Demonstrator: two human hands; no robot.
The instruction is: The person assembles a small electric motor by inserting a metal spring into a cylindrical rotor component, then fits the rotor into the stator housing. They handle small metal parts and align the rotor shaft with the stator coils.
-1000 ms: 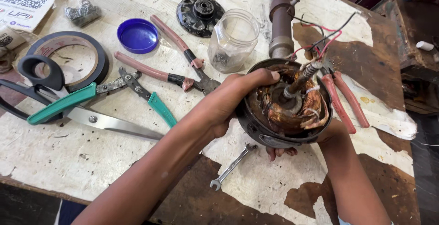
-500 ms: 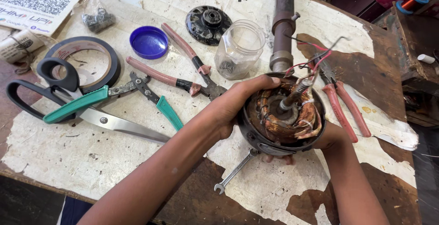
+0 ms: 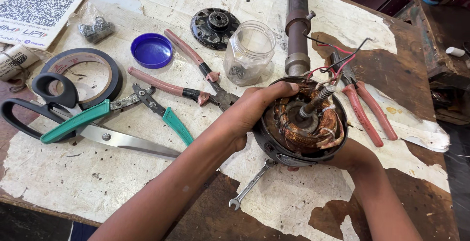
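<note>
Both hands clamp the round motor (image 3: 306, 123): left hand (image 3: 247, 114) curled over its rim, right hand (image 3: 350, 155) cupped beneath. Motor sits above the worn surface (image 3: 98, 182), a wrench (image 3: 249, 184) just under it, pliers (image 3: 369, 109) beside.

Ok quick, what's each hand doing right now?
Left hand: closed on the round black motor housing with copper windings.
Right hand: under that housing, supporting it; grip hidden.

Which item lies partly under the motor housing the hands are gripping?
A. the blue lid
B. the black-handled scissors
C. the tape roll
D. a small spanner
D: the small spanner pokes out from beneath the motor housing, which the left hand and the mostly hidden right hand hold.
</note>
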